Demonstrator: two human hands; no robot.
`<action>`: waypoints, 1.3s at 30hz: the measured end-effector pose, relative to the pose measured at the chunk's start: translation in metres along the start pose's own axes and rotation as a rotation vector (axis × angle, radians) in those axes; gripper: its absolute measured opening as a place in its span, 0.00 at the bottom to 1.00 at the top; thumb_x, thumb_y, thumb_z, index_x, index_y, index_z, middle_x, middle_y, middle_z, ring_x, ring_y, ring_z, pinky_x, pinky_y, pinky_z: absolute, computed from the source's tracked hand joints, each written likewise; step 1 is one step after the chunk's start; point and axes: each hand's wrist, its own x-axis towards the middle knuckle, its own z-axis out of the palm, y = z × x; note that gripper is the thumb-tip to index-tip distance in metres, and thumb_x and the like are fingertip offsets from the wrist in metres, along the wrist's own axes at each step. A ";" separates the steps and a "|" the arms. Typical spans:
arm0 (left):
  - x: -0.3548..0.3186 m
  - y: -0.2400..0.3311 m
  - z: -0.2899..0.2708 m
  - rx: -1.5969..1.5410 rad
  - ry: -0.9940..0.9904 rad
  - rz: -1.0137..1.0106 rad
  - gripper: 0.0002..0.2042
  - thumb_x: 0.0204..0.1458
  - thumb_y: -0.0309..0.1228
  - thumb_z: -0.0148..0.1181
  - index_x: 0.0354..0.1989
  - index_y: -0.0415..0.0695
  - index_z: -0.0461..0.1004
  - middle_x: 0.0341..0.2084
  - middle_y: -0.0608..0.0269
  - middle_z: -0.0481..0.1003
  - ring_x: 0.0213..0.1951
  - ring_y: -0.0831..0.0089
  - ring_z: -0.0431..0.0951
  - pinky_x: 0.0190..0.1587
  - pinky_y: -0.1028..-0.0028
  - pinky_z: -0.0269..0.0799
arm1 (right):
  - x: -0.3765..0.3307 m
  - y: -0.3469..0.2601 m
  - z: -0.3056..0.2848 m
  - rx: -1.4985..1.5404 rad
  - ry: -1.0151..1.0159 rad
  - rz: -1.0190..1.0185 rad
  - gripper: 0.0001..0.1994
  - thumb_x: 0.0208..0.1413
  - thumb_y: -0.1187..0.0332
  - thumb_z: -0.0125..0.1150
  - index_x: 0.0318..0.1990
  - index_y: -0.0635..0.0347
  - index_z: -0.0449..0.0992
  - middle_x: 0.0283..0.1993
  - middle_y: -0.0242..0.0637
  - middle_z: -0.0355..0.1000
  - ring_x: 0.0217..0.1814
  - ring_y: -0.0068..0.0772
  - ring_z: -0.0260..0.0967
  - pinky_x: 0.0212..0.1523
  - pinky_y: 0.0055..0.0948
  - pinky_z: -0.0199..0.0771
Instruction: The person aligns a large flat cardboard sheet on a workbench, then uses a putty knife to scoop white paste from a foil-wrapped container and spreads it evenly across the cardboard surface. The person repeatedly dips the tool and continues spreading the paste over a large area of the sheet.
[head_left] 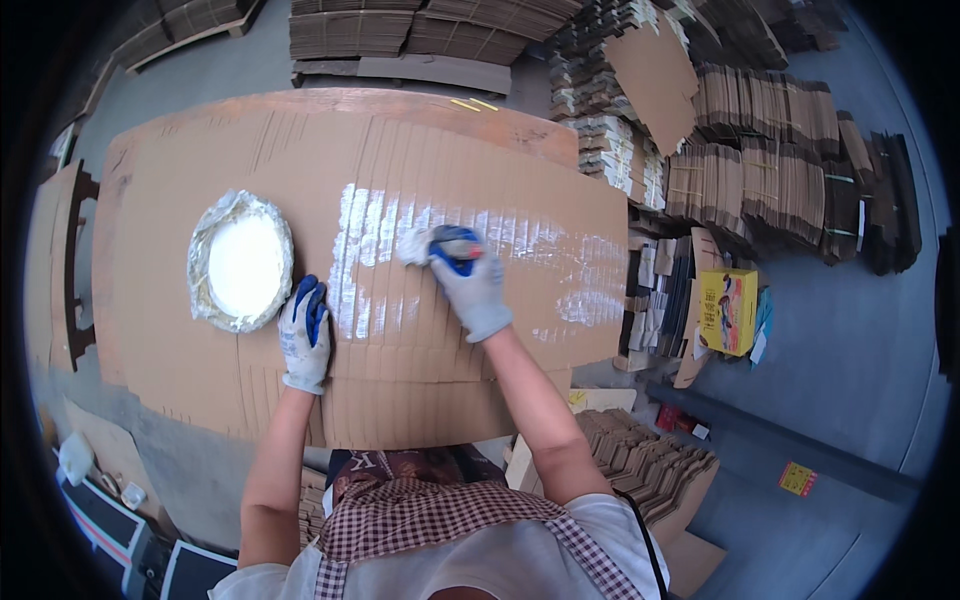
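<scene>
My right hand (470,285), in a grey glove with blue palm coating, is closed around what looks like a brush (413,247) with a white, paste-covered end; its handle is mostly hidden by the fingers. That end touches a ridged cardboard sheet (420,360), streaked with wet white paste (375,235) from its middle to its right side. In a matching glove, my left hand (307,335) rests on the cardboard, fingers stretched out, holding nothing. Just left of it stands a round basin (205,285) lined with crinkled plastic, containing white paste (247,265).
A wooden table (520,140) shows beyond the cardboard, with thin yellow strips (474,104) on it. Bundled cardboard stacks (755,190) fill the far right. To the right is a yellow box (728,312). Folded cardboard (640,450) stands near my right elbow.
</scene>
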 end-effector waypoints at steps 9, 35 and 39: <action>-0.005 -0.005 -0.003 0.023 0.046 -0.009 0.16 0.54 0.24 0.58 0.51 0.41 0.77 0.55 0.53 0.75 0.54 0.53 0.74 0.58 0.59 0.67 | -0.011 0.029 -0.083 -0.654 0.119 0.032 0.18 0.51 0.62 0.66 0.49 0.59 0.74 0.47 0.48 0.75 0.48 0.52 0.75 0.49 0.41 0.75; -0.007 -0.020 0.000 -0.090 0.076 -0.006 0.16 0.51 0.29 0.59 0.50 0.42 0.75 0.46 0.50 0.76 0.50 0.51 0.74 0.57 0.56 0.67 | -0.017 -0.126 0.175 0.594 -0.384 0.395 0.09 0.60 0.66 0.65 0.43 0.61 0.77 0.30 0.34 0.74 0.23 0.25 0.72 0.21 0.23 0.72; -0.009 -0.019 0.000 -0.016 0.089 0.010 0.16 0.51 0.29 0.59 0.49 0.41 0.75 0.46 0.49 0.76 0.51 0.50 0.74 0.56 0.56 0.67 | -0.011 -0.099 0.177 0.788 -0.440 0.614 0.11 0.61 0.59 0.64 0.40 0.58 0.77 0.26 0.35 0.73 0.21 0.27 0.71 0.19 0.23 0.71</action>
